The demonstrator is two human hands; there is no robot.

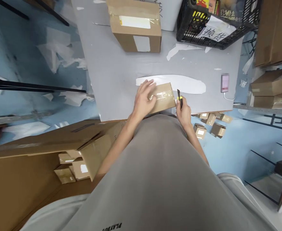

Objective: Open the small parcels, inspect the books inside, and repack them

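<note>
A small taped cardboard box [163, 96] lies at the near edge of the grey table, right in front of my body. My left hand [143, 99] holds its left side, with the thumb over the taped top and the fingers curved along the far left corner. Closed around a black and yellow utility knife [180, 100], my right hand [183, 112] is just off the box's right end. The knife's dark blade points away from me. Behind the box a long white sheet of paper [186, 84] lies flat on the table.
A larger cardboard box [143, 41] and a black crate [203, 38] of packaged goods stand at the table's far side. A phone [225, 82] on a cable lies at the right. A big open carton [22, 179] is at my left. Small boxes [218, 130] lie on the floor.
</note>
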